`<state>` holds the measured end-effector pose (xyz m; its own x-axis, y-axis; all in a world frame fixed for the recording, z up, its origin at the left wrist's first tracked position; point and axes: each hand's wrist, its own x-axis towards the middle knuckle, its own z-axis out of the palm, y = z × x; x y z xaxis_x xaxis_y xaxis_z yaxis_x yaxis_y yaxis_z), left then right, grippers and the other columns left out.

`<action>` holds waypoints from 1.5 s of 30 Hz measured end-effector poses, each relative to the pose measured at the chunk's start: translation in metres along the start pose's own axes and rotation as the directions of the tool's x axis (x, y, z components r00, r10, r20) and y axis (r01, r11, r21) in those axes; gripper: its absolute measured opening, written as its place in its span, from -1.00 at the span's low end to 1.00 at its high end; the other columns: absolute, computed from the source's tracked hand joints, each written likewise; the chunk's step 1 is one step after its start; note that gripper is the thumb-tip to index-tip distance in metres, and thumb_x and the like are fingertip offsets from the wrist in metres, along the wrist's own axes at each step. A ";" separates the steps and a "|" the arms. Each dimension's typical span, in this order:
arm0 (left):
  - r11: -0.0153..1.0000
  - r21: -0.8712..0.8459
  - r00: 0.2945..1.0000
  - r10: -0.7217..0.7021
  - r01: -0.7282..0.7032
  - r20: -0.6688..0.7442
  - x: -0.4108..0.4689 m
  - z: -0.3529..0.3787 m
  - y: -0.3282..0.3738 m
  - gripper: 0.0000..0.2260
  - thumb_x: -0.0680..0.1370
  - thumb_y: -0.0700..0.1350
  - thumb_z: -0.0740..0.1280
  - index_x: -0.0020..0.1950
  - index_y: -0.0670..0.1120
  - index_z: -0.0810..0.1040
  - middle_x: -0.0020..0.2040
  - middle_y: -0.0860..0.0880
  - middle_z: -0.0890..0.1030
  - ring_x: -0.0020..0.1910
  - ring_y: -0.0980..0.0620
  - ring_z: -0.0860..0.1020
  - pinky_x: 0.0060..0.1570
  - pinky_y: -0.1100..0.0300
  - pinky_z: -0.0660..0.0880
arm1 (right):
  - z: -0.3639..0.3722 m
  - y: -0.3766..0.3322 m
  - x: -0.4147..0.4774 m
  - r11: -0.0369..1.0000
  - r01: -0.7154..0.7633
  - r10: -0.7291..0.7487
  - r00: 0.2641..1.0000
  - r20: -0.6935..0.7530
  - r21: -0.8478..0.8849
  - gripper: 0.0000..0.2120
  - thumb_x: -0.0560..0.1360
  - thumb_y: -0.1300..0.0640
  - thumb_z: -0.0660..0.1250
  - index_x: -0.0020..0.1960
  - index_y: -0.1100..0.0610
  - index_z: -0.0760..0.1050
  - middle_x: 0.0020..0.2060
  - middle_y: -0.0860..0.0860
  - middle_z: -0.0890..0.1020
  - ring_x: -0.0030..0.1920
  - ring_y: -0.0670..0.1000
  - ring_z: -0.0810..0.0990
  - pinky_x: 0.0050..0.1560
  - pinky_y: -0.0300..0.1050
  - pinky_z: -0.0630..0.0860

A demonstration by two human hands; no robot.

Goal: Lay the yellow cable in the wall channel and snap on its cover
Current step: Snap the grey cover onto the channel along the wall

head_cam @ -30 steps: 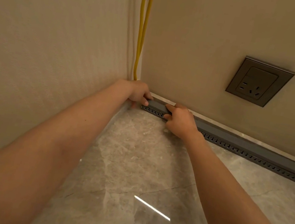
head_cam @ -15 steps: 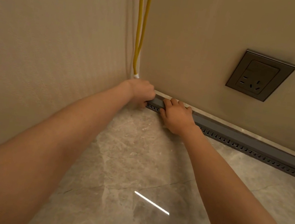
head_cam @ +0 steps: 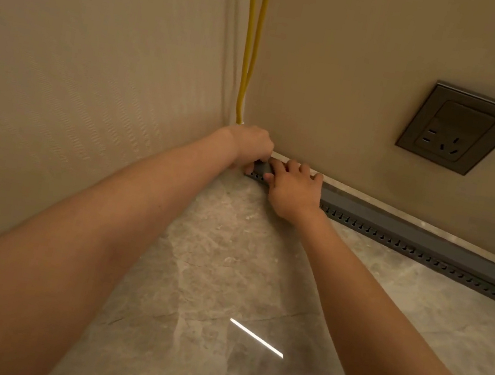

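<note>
At the foot of the wall, in the room's corner, the yellow cable (head_cam: 250,55) drops as two strands down the corner and disappears behind the left hand (head_cam: 248,146); its run inside the channel (head_cam: 426,255) is hidden. The grey cover (head_cam: 398,226) lies along the channel, just under the pale skirting strip (head_cam: 400,211). The left hand is curled round the cover's corner end, while the right hand (head_cam: 295,192) lies flat on top just beside it, fingers spread and pressing. The cover looks like light, smooth plastic, probably stiff enough along its length to bow rather than fold, so it likely seats best under fingertip pressure on its top face, worked along from the corner — not levered at one end. The channel's lower edge shows a row of small keyhole slots. The cable looks limp and rubbery. The marbled floor (head_cam: 257,271) is glossy; a dark wall socket (head_cam: 461,130) sits well apart.
</note>
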<state>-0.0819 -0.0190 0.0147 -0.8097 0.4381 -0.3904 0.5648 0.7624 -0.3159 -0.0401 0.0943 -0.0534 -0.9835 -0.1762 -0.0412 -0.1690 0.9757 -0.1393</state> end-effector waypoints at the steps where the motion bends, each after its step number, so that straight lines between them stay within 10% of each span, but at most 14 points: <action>1: 1.000 -0.019 1.000 -0.004 0.004 0.007 0.001 0.000 0.000 -0.84 0.48 -0.28 0.39 0.05 -0.22 0.63 -0.11 -0.14 0.66 -0.22 -0.12 0.59 -0.17 0.14 0.47 | 0.004 0.000 -0.002 0.999 0.018 -0.019 0.999 -0.036 -0.030 -0.61 0.62 0.01 0.00 0.41 0.08 0.24 0.35 0.12 0.38 0.36 0.19 0.30 0.34 0.17 0.20; 8: 0.998 -0.067 0.998 -0.011 0.007 -0.063 0.005 0.014 -0.002 -0.74 0.52 -0.15 0.34 0.18 -0.20 0.58 0.15 -0.22 0.60 0.14 -0.18 0.56 0.01 0.05 0.49 | 0.000 0.003 0.001 0.999 0.050 -0.050 0.999 0.004 0.017 -0.62 0.61 0.04 0.07 0.40 0.11 0.25 0.36 0.09 0.36 0.37 0.17 0.30 0.34 0.19 0.19; 45: 0.982 -0.172 0.967 -0.121 0.083 -0.223 -0.007 0.021 -0.006 -0.44 0.44 0.03 0.41 0.40 -0.03 0.37 0.24 -0.10 0.56 0.19 -0.10 0.54 0.05 0.11 0.48 | -0.021 0.041 -0.012 0.975 -0.036 0.042 0.999 -0.024 0.220 -0.46 0.38 0.14 0.33 0.35 0.09 0.33 0.24 0.10 0.50 0.27 0.14 0.45 0.30 0.08 0.33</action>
<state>-0.0760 -0.0366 0.0012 -0.8869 0.4380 -0.1469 0.4600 0.8664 -0.1942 -0.0364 0.1397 -0.0376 -0.9910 -0.1320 -0.0233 -0.1154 0.9287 -0.3525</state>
